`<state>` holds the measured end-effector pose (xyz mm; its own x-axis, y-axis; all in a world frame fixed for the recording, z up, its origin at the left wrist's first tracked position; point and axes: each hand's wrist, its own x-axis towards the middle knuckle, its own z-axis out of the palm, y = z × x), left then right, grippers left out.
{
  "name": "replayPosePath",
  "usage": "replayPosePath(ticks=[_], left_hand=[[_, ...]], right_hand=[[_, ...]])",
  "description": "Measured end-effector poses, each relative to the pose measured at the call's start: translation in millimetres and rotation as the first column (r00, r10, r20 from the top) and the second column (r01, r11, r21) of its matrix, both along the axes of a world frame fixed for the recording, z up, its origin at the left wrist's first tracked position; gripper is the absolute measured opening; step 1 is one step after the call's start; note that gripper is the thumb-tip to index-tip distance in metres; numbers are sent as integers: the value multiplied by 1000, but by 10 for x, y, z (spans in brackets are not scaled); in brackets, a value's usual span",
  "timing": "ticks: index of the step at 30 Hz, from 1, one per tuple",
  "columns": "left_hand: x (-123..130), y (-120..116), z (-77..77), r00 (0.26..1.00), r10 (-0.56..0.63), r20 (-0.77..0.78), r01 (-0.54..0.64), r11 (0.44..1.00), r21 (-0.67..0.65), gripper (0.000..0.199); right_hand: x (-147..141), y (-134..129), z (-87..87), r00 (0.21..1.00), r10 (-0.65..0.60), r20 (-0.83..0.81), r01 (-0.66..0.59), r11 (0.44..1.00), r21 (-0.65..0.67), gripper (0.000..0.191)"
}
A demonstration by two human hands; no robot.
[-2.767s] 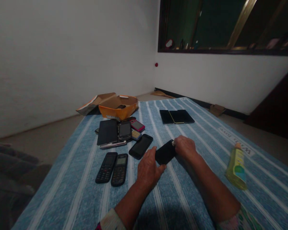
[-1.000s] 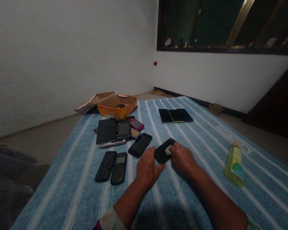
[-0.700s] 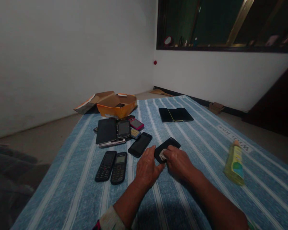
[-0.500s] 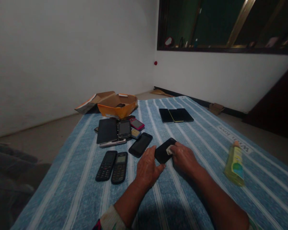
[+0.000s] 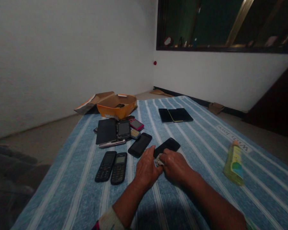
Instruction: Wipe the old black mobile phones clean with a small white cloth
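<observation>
- Pinching a pale wad (image 5: 159, 160) in closed fingers, my right hand (image 5: 174, 164) worked at the near end of the black phone (image 5: 169, 144).
- My left hand (image 5: 146, 167), half curled, braced that end between fingers and thumb.
- The phone lay on the striped cover (image 5: 84, 188); I judged it light, stiff, slippery-faced and breakable, best held by its side edges.
- A second phone (image 5: 140, 145) lay just beside my left fingertips.

- "With love" ran upside down to the viewer on a pale strip (image 5: 223, 131) of the striped cloth (image 5: 201, 137).
- The label (image 5: 237, 166) on the bottle (image 5: 227, 171) bore print too blurred to read.
- Marks on the front of the box (image 5: 124, 111) were likewise unreadable.
- Key markings on two phones (image 5: 119, 171) were too small.
</observation>
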<state>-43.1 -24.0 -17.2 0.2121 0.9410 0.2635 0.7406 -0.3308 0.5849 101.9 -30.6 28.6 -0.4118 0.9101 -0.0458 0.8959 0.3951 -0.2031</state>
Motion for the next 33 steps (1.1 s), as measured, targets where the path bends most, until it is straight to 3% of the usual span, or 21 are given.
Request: replayPosePath(ticks=[4,10,16,22,28,33], left_hand=[[2,5,17,1000,6,-1,-6,1000,-21,68],[3,10,10,1000,12,13,-11,999,-44,71],[-13,24,-25,999,13,43,-12,1000,-17,72],[-2,26,-16,998,31,59,-29,999,-34,73],[7,44,-36,998,56,34,-56,998,-2,64],[36,41,39,996,89,1,-89,996,-31,63]], right_hand=[[-112,19,23,998,-55,10,55,997,49,26],[-124,45,75,997,-55,48,55,998,-16,25],[-222,154,83,993,-109,44,107,993,41,29],[-230,185,103,994,-62,92,61,998,16,28],[-296,209,76,996,-79,52,74,994,85,31],[-286,251,123,996,-52,72,48,998,48,30]])
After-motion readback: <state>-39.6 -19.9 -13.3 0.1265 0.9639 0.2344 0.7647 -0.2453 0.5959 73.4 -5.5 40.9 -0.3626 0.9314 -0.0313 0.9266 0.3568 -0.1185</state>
